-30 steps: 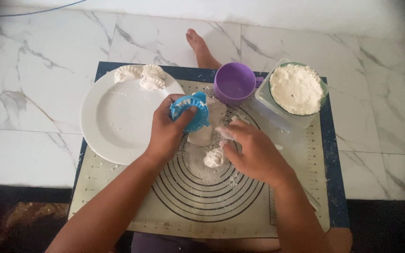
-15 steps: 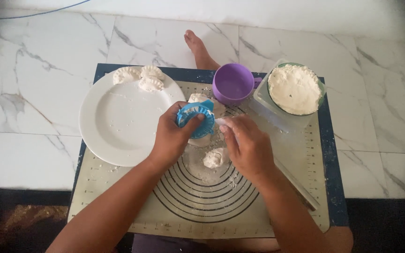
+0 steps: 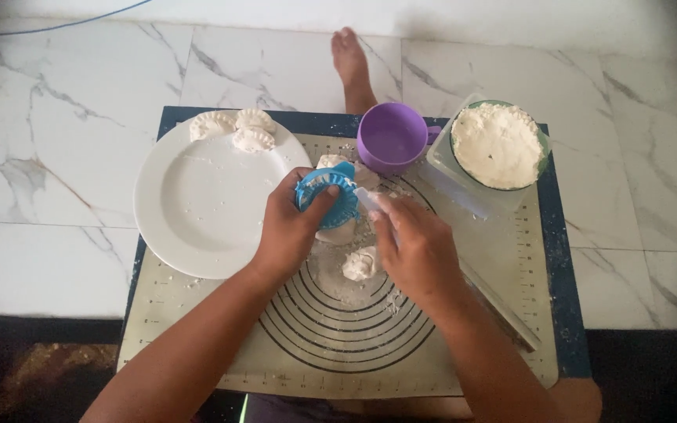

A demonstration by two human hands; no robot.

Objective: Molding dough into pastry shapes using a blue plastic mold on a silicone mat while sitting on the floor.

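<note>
Over the ringed pastry mat on the marble floor, the left hand closes its grip around a blue dumpling press, keeping it above the floured centre. The right hand hovers beside it, fingers loosely curled, holding nothing I can see, near a dough lump. Three shaped dumplings sit on the white plate; the purple cup looks empty; the glass bowl holds flour.

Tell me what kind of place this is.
Probably a home floor set up for making dumplings: a marble-look tiled floor under a baking mat, a white plate with shaped dumplings, and a bowl of flour.
</note>
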